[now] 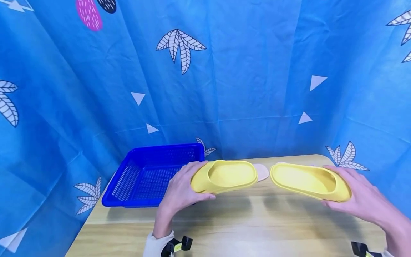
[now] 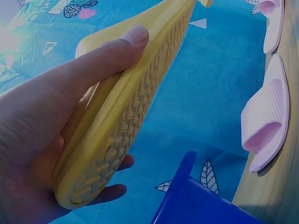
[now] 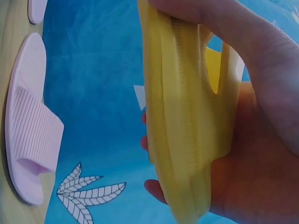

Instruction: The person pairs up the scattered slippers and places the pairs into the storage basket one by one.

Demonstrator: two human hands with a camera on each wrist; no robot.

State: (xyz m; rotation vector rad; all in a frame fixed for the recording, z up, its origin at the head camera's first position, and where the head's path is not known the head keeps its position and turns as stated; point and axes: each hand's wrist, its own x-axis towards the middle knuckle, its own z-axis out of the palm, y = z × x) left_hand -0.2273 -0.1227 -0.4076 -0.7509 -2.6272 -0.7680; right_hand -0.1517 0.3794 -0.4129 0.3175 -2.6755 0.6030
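My left hand point(image 1: 183, 187) grips a yellow slipper point(image 1: 232, 174) round its toe end, heel pointing right. In the left wrist view the thumb lies along its side and the patterned sole point(image 2: 135, 102) shows. My right hand point(image 1: 359, 191) holds a second yellow slipper point(image 1: 302, 177) by the toe end, heel pointing left. Both slippers are up off the table, their heels a small gap apart. Behind them two pink slippers lie on the table; one pink slipper point(image 2: 266, 114) shows well in the left wrist view, another pink slipper point(image 3: 35, 126) in the right wrist view.
A blue plastic basket point(image 1: 128, 178) with mesh walls stands on the left of the wooden table point(image 1: 224, 235), partly behind my left hand. A blue patterned curtain point(image 1: 250, 89) hangs at the table's back and sides.
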